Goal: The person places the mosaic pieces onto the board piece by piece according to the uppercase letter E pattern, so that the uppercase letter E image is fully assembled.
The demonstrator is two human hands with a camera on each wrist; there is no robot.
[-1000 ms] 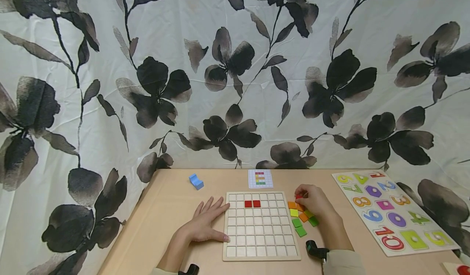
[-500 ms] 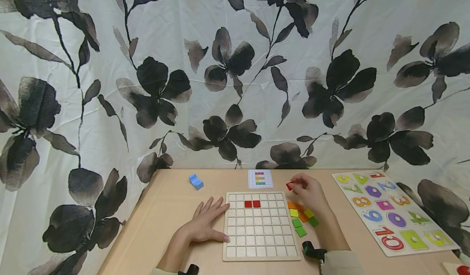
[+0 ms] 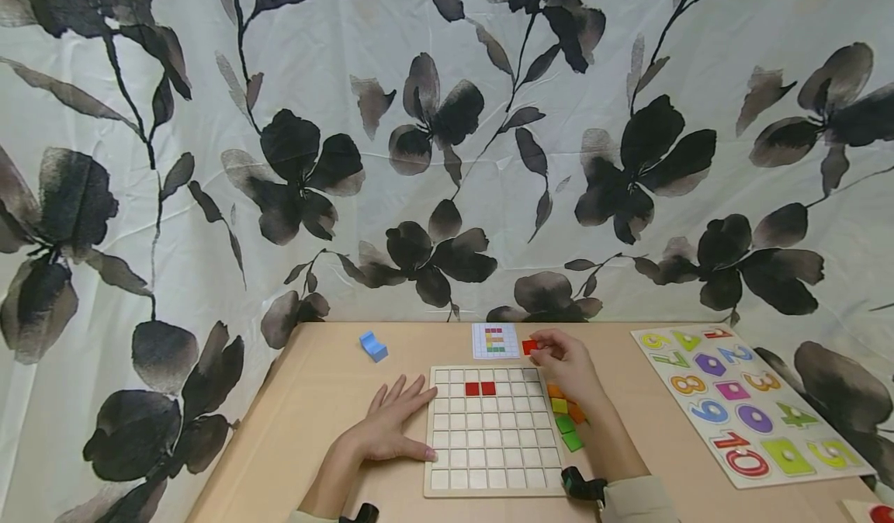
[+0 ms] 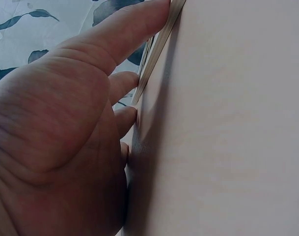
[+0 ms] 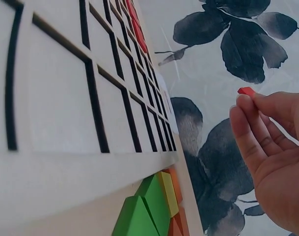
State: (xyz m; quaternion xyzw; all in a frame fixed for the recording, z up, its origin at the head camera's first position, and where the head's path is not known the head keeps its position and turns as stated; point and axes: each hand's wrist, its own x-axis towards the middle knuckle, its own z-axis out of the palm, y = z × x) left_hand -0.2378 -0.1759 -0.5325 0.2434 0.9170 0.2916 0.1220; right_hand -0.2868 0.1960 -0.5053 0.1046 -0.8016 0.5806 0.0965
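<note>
A white gridded board (image 3: 497, 445) with a wooden rim lies in the middle of the table. Two red square tiles (image 3: 480, 389) sit side by side in cells near its top. My right hand (image 3: 569, 364) pinches another red tile (image 3: 530, 348) between thumb and fingertips; in the right wrist view that tile (image 5: 246, 91) is held above the table. My left hand (image 3: 387, 426) rests at the board's left edge with fingers spread, thumb and fingertips touching the rim, as the left wrist view also shows of the hand (image 4: 66, 118).
Right of the board lie loose green tiles (image 3: 569, 433), a yellow tile (image 3: 559, 405) and orange tiles (image 3: 555, 391), partly behind my right arm. A pattern card (image 3: 495, 341) stands beyond the board. A blue block (image 3: 373, 345) is far left, a number puzzle board (image 3: 750, 406) right.
My right hand has lifted the red tile off the loose pile and carried it left, to beside the pattern card. The left hand has stayed put.
</note>
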